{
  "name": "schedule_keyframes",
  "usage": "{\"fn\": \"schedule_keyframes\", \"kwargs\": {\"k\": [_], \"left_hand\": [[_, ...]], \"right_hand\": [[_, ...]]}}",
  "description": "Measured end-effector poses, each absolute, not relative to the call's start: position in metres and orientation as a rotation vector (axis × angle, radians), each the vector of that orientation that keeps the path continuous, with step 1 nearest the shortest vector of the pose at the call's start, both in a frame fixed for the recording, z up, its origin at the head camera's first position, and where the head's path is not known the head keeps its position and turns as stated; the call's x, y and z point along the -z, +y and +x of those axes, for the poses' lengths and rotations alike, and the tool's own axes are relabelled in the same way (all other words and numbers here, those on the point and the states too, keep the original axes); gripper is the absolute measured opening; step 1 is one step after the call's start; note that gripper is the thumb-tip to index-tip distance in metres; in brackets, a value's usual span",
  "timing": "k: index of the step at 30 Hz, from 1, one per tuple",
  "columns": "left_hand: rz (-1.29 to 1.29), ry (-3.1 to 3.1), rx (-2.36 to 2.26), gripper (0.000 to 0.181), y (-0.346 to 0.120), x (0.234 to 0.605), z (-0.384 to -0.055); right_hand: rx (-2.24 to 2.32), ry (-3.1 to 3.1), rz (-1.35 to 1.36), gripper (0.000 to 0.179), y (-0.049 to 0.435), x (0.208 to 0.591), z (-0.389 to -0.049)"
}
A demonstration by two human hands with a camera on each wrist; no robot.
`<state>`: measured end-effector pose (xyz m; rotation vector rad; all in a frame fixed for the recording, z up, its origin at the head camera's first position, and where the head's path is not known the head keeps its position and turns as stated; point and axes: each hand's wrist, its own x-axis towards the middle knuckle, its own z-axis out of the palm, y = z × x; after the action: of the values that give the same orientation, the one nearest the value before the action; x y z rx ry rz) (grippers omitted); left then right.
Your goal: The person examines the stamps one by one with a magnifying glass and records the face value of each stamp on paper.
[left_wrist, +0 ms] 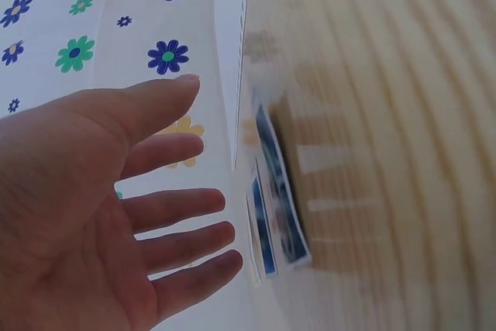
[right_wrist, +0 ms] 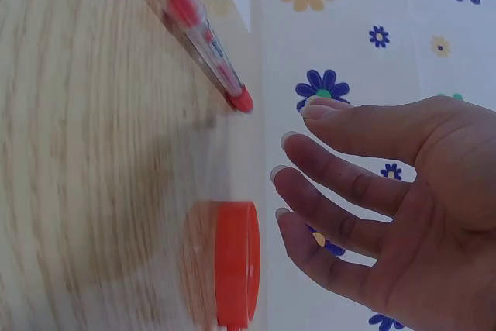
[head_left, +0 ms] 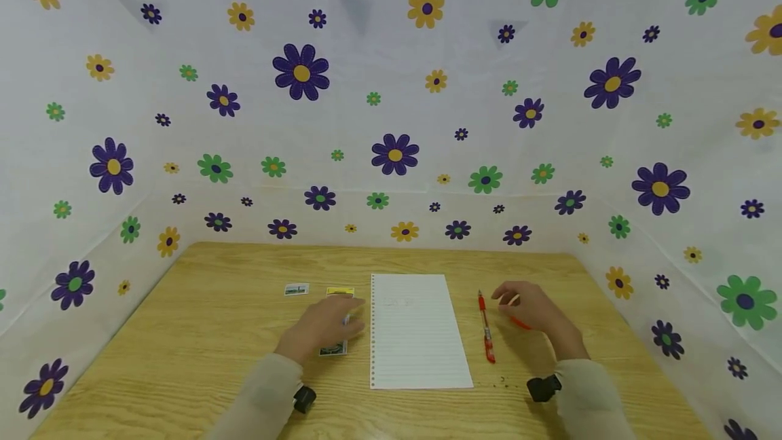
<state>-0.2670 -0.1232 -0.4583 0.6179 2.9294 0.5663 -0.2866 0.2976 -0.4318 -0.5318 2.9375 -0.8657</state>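
My left hand (head_left: 326,324) hovers over small picture cards, its fingers apart and holding nothing. A yellow-topped card (head_left: 340,290) and a dark picture card (head_left: 333,349) show around it. In the left wrist view, two blue-toned cards (left_wrist: 283,191) lie beyond the fingertips. My right hand (head_left: 534,307), fingers loosely bent and holding nothing, is above a red round-rimmed thing (right_wrist: 237,265), partly hidden by it in the head view. Left of that hand lies a red pen (head_left: 486,331). Between the hands is a lined white sheet (head_left: 421,338) with punched holes and faint marks near its top.
Another small picture card (head_left: 296,289) lies on the wooden table (head_left: 201,331), farther left. Small dark crumbs (head_left: 502,381) lie below the pen. A white flowered cloth (head_left: 342,121) hangs behind the table and along both sides.
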Motion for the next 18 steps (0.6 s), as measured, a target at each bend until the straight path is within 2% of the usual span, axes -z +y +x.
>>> {"fn": "schedule_keyframes", "kwargs": {"k": [18], "left_hand": [[0.664, 2.936, -0.386, 0.053, -0.098, 0.457, -0.270]], "right_hand": [[0.814, 2.840, -0.437, 0.020, 0.274, 0.435, -0.291]]}}
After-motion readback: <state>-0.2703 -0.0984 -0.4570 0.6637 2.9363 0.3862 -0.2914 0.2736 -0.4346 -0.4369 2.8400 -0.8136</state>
